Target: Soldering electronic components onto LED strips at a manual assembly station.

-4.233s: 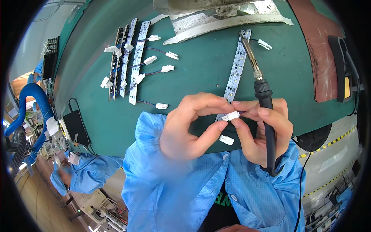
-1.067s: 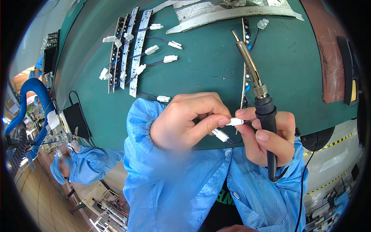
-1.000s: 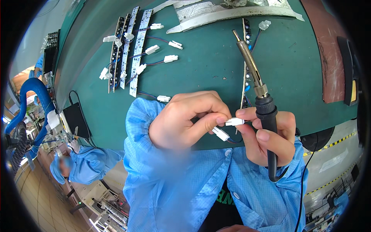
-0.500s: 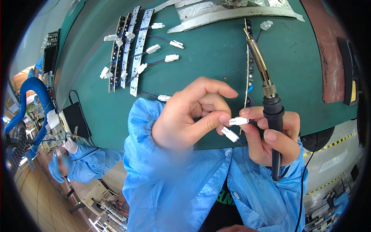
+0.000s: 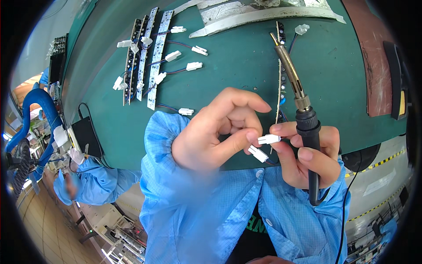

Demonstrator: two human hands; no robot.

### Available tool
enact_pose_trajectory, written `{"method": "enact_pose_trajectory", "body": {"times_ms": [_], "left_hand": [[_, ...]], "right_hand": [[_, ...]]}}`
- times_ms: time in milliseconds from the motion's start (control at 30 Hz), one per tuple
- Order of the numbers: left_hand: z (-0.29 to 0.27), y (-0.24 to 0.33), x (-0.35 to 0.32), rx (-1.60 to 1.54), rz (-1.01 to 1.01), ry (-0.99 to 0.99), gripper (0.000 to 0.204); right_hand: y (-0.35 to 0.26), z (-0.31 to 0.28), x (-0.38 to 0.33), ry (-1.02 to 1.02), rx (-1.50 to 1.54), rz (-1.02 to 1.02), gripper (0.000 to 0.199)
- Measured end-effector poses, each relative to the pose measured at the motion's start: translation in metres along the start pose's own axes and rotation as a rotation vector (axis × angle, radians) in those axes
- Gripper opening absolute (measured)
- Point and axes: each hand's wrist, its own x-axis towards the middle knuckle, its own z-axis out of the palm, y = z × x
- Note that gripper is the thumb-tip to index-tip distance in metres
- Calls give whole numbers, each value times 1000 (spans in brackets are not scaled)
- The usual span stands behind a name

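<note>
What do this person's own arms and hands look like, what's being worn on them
Both the left hand and the right hand are bare, without gloves. The forearms are covered by light blue sleeves with a fine grid pattern, part of a smock with snap buttons.

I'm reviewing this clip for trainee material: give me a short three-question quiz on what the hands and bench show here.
1. True or false: the right hand grips a soldering iron tip up.
2. What does the left hand pinch? A) a white connector B) a screwdriver C) a roll of tape
3. Fill in: the finished LED strips lie on the ___ mat.

Key: 1 true; 2 A, a white connector; 3 green.
</note>
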Motion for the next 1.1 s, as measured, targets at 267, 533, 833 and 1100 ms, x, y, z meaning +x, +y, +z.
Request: {"method": "enact_pose_trajectory", "body": {"times_ms": [267,533,833,1100], "left_hand": [[-8,-9,4,291,269,-159,40],[-5,-2,2,306,139,-143,39],[-5,-3,0,238,216,-137,37],[-8,5,1,266,82,-145,36]], "right_hand": [[9,9,-5,148,198,-78,39],[-1,-5,3,-80,-36,-4,54],[1,-4,2,-100,-11,-6,53],[7,1,-5,59,-31,-51,64]]}}
